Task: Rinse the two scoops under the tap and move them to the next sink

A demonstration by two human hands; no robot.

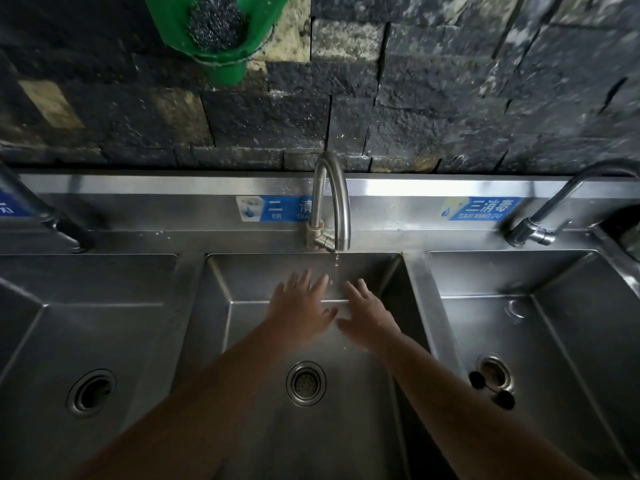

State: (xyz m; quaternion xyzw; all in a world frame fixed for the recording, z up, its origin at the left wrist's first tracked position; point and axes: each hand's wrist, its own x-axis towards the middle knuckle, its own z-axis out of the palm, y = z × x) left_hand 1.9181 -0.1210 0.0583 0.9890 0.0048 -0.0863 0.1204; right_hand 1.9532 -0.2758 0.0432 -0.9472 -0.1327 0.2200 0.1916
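Both my hands reach into the middle sink (221,299) under the steel tap (332,202). My left hand (301,306) and my right hand (367,315) are side by side, palms down, fingers spread, holding nothing. Only a few drops of water fall from the spout between them. Two small dark round-headed items (491,389), apparently the scoops, lie by the drain of the right sink (450,271), touching the drain ring. They are too small to make out in detail.
A left sink (34,306) has an open drain. Another tap (540,223) stands behind the right sink and a dark one (59,226) behind the left. A green holder with a steel scourer (214,26) hangs on the stone wall.
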